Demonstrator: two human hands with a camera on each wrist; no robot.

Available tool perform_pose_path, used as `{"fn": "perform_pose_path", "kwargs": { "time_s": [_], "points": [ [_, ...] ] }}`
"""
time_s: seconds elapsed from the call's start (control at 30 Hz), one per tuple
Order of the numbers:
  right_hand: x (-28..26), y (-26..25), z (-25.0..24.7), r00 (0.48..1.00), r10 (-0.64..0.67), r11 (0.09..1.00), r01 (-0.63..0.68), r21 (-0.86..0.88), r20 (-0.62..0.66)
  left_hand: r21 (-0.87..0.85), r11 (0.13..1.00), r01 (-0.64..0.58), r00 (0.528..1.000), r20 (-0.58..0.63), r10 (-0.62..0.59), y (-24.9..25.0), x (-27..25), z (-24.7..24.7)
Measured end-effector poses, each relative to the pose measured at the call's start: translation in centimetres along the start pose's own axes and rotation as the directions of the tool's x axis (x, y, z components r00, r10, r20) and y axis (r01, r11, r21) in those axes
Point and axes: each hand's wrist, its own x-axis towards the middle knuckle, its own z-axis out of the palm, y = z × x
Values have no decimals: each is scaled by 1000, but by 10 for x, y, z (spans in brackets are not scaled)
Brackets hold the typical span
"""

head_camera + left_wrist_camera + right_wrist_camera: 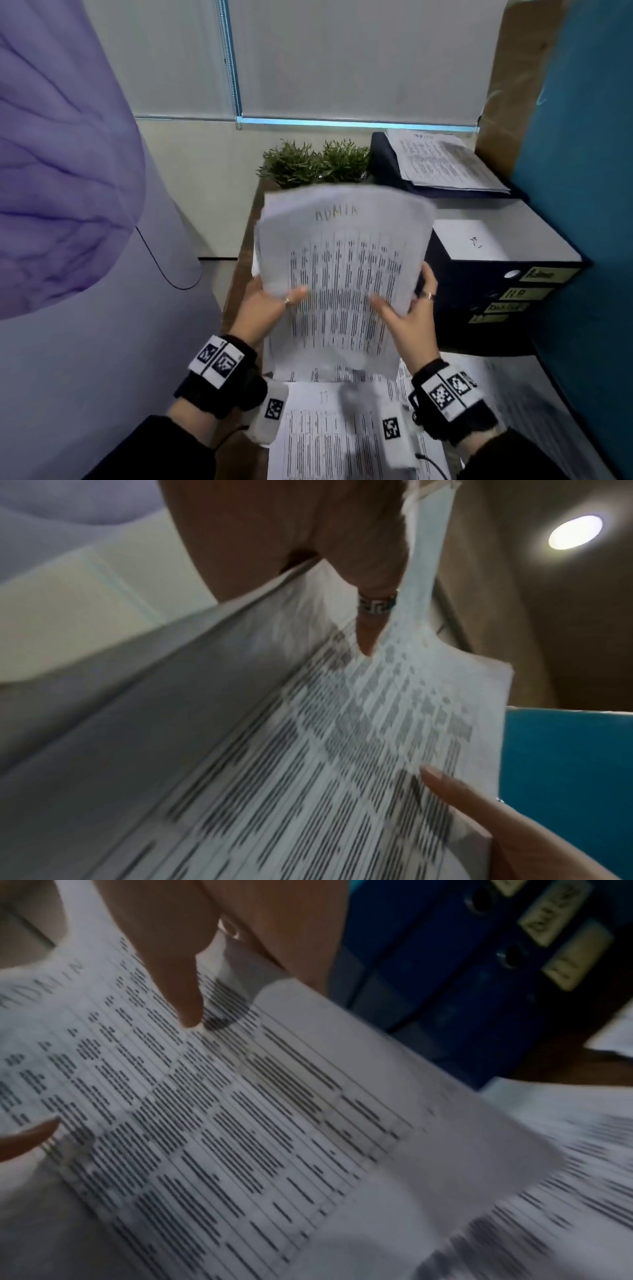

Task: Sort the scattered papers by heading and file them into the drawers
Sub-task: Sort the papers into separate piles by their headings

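I hold a sheaf of printed sheets headed ADMIN (339,267) up above the desk, tilted toward me. My left hand (270,301) pinches its left edge, thumb on the front. My right hand (407,308) grips the right edge, thumb on the print and fingers behind. The left wrist view shows the sheaf (308,764) edge-on with my ringed finger (375,607) behind it. In the right wrist view my thumb (178,988) presses the ADMIN sheet (240,1110). The dark drawer unit (496,284) with labelled drawers stands just right of the sheaf.
More printed papers (342,428) lie on the desk under my wrists. Another stack of papers (442,161) rests on a dark box behind the drawer unit. Two small green plants (315,161) stand at the back. A teal partition (582,171) walls the right side.
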Motion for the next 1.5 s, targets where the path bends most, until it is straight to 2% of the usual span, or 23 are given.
{"fn": "perform_pose_path", "kwargs": {
  "time_s": [0.07, 0.13, 0.17, 0.27, 0.33, 0.4, 0.43, 0.5, 0.57, 0.7, 0.77, 0.83, 0.93, 0.97, 1.0, 1.03, 1.07, 1.1, 1.2, 1.3, 1.37, 1.43, 1.5],
  "points": [
    [-6, 21, -6, 990, 129, 990, -127, -54, 50, -91, 994, 64, 994, 100, -55, -25, -2, 6],
    [-5, 38, -13, 961, 256, 954, -233, -190, 107, -8, 993, 122, 977, 178, -118, -42, -6, 15],
    [-1, 43, -16, 945, 299, 933, -260, -248, 135, 26, 989, 143, 974, 176, -145, -50, -3, 17],
    [13, 43, -21, 921, 339, 884, -244, -399, 190, -86, 963, 254, 958, 155, -239, -59, 8, 14],
    [22, 40, -26, 922, 330, 849, -196, -491, 203, -160, 948, 275, 957, 137, -255, -64, 23, 7],
    [29, 37, -31, 927, 319, 837, -179, -516, 195, -189, 933, 306, 951, 25, -307, -80, 39, 2],
    [33, 34, -32, 933, 316, 839, -190, -509, 172, -120, 936, 330, 939, -65, -339, -94, 45, 0],
    [38, 28, -34, 946, 309, 871, -240, -430, 98, 66, 897, 436, 886, -207, -415, -123, 51, 0],
    [41, 19, -32, 941, 336, 905, -313, -288, 33, 136, 850, 509, 852, -222, -474, -148, 50, 8],
    [42, 10, -22, 887, 462, 886, -462, -35, 1, 159, 866, 474, 880, -115, -461, -152, 46, 27],
    [37, 10, -15, 834, 550, 831, -551, 77, 32, 162, 887, 432, 900, -13, -436, -152, 41, 35],
    [30, 7, -5, 799, 589, 785, -601, 152, 119, 137, 892, 430, 895, 61, -441, -150, 36, 38],
    [20, 6, 14, 753, 625, 707, -658, 260, 207, 128, 900, 417, 862, 258, -436, -151, 23, 35],
    [19, 9, 19, 741, 635, 679, -670, 300, 218, 144, 891, 430, 843, 290, -453, -148, 16, 34],
    [18, 10, 27, 726, 646, 644, -684, 344, 234, 212, 873, 440, 832, 270, -485, -152, 12, 33],
    [19, 14, 33, 706, 665, 600, -700, 388, 246, 279, 873, 399, 845, 257, -469, -157, 8, 28],
    [20, 17, 41, 679, 684, 545, -719, 431, 266, 307, 873, 379, 836, 292, -465, -160, 2, 25],
    [22, 24, 47, 651, 703, 495, -737, 459, 287, 298, 888, 349, 842, 316, -437, -166, -3, 21],
    [29, 41, 65, 585, 727, 374, -776, 507, 360, 345, 880, 327, 812, 374, -448, -172, -16, 15],
    [36, 63, 83, 535, 766, 301, -789, 535, 357, 374, 865, 336, 785, 396, -476, -176, -26, 11],
    [40, 79, 95, 535, 788, 328, -784, 528, 304, 392, 856, 337, 784, 387, -485, -181, -28, 8],
    [45, 95, 107, 555, 800, 404, -780, 478, 229, 405, 848, 341, 792, 361, -492, -184, -32, 5],
    [48, 105, 115, 559, 800, 421, -782, 460, 218, 389, 851, 354, 795, 354, -492, -189, -34, 4]
  ]
}}
